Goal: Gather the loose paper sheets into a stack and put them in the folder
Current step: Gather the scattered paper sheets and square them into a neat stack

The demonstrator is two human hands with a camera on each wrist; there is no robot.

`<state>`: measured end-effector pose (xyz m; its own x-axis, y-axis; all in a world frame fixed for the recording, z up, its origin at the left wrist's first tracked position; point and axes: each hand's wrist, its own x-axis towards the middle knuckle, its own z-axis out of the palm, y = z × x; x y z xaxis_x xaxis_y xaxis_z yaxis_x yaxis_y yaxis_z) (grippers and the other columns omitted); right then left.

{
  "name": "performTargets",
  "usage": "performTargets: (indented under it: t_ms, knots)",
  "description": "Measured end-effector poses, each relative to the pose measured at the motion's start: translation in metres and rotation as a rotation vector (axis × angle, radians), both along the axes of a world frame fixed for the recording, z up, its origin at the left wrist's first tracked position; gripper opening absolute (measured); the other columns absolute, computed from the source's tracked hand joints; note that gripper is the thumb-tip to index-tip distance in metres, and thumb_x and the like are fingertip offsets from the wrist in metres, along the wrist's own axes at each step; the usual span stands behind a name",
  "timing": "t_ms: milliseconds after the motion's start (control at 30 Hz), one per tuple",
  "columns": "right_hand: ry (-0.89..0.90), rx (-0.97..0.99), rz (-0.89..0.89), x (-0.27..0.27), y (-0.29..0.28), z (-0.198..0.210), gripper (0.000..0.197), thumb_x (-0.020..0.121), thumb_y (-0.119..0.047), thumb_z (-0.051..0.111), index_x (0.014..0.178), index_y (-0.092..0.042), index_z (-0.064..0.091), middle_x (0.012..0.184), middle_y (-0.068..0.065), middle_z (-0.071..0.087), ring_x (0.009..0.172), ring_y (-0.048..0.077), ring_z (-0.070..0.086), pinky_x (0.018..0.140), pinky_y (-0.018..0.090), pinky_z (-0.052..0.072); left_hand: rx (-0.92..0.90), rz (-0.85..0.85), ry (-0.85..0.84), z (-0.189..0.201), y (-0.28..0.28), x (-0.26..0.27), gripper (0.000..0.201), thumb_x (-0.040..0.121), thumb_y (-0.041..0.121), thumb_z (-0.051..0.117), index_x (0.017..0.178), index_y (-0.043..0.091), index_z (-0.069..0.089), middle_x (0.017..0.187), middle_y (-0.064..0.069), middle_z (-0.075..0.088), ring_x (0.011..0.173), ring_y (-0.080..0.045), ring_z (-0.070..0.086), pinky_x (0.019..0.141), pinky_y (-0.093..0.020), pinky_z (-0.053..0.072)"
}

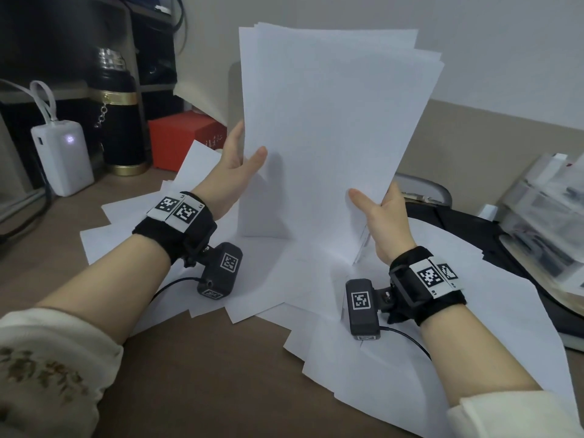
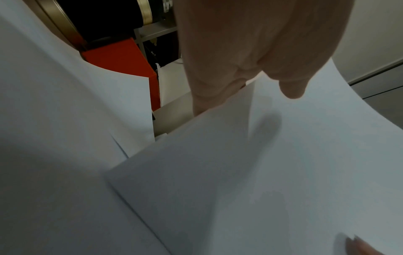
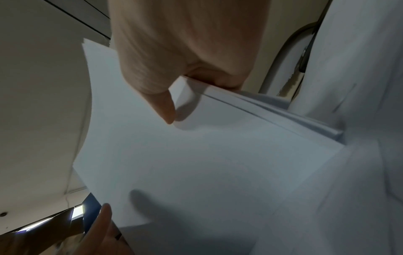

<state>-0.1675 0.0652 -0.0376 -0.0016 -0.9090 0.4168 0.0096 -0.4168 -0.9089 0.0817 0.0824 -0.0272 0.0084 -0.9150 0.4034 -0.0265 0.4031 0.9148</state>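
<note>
While both hands grip the stack, loose sheets litter the desk.

fingers of both hands hidden behind held sheets, folder mostly covered

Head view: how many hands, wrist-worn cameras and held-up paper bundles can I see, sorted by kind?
Hands: 2, the left hand and the right hand
Wrist cameras: 2, the left camera and the right camera
Held paper bundle: 1, pinched by both hands
Total: 5
</note>
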Motion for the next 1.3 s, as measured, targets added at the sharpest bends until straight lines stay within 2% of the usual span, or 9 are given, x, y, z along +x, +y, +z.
performTargets:
  t_ms: [133,333,600,733,967,1033,1133,1200,1300]
  knots:
    - [-0.017,-0.005,-0.004,0.001,0.001,0.002,0.045,0.089,-0.002,0.062,0.131,-0.009,0.046,0.124,0.002,0.063,0.111,0.010,0.062,0.090,0.020,0.050,-0.032,-0.007,0.005,0.004,0.003,-0.006,0.055,0.092,0.039,0.051,0.140,0.036,0.025,0.151,0.000,0.038,0.139,-0.019,0.038,0.115,-0.052,0.029]
    - [-0.086,-0.065,0.001,0.006,0.005,0.013,0.036,0.090,-0.003,0.063,0.116,-0.022,0.047,0.115,-0.006,0.063,0.104,0.002,0.062,0.086,0.017,0.049,-0.134,0.065,0.034,0.020,0.002,-0.006,0.073,0.090,0.038,0.057,0.149,0.029,0.014,0.152,-0.001,0.038,0.140,-0.018,0.037,0.115,-0.053,0.030]
    - [-0.102,-0.152,-0.005,0.011,-0.003,0.053,0.034,0.090,-0.009,0.065,0.116,-0.021,0.047,0.112,-0.009,0.064,0.103,0.001,0.063,0.087,0.018,0.049,-0.246,0.150,0.034,0.063,-0.012,-0.015,0.052,0.091,0.033,0.058,0.136,0.022,0.033,0.140,0.002,0.049,0.127,-0.009,0.051,0.108,-0.041,0.042]
    - [-0.110,-0.203,-0.024,0.011,-0.003,0.078,0.031,0.089,-0.012,0.066,0.111,-0.024,0.049,0.112,-0.006,0.064,0.107,0.010,0.063,0.099,0.030,0.049,-0.293,0.202,0.107,0.082,-0.012,-0.024,0.058,0.085,0.041,0.063,0.133,0.024,0.035,0.142,-0.003,0.047,0.128,-0.014,0.051,0.108,-0.042,0.042]
    - [-0.162,-0.244,-0.102,0.017,0.004,0.115,0.021,0.091,-0.020,0.064,0.106,-0.018,0.048,0.103,-0.010,0.062,0.086,-0.010,0.061,0.079,0.009,0.045,-0.363,0.329,0.106,0.113,-0.012,-0.033,0.062,0.093,0.040,0.057,0.146,0.031,0.025,0.153,0.008,0.028,0.143,-0.018,0.027,0.117,-0.036,0.024]
    - [-0.191,-0.227,-0.168,0.022,0.003,0.124,0.036,0.088,-0.035,0.066,0.114,-0.015,0.053,0.114,-0.008,0.061,0.101,-0.009,0.057,0.088,0.010,0.042,-0.337,0.369,0.152,0.120,-0.011,-0.039,0.056,0.096,0.037,0.056,0.143,0.027,0.029,0.151,0.006,0.030,0.140,-0.016,0.027,0.111,-0.026,0.026]
    - [-0.205,-0.137,-0.229,0.029,0.003,0.135,0.067,0.083,-0.050,0.065,0.134,-0.011,0.047,0.125,-0.014,0.051,0.118,0.003,0.048,0.104,0.023,0.034,-0.237,0.386,0.244,0.127,-0.016,-0.038,0.037,0.091,0.042,0.058,0.122,0.024,0.048,0.132,0.000,0.049,0.125,-0.016,0.047,0.104,-0.030,0.040]
    - [-0.241,-0.095,-0.235,0.029,-0.001,0.136,0.044,0.087,-0.050,0.061,0.113,-0.016,0.056,0.104,-0.017,0.056,0.095,-0.002,0.052,0.090,0.020,0.037,-0.166,0.375,0.302,0.130,-0.018,-0.035,0.021,0.089,0.040,0.059,0.091,0.020,0.056,0.097,0.000,0.059,0.089,-0.013,0.059,0.083,-0.023,0.048]
    - [-0.265,-0.071,-0.293,0.032,0.002,0.138,0.031,0.090,-0.041,0.057,0.067,-0.022,0.049,0.060,-0.017,0.047,0.056,0.001,0.044,0.063,0.019,0.037,-0.107,0.377,0.336,0.131,-0.019,-0.032,0.031,0.092,0.026,0.058,0.066,0.018,0.041,0.065,0.002,0.041,0.056,-0.014,0.041,0.054,-0.017,0.037]
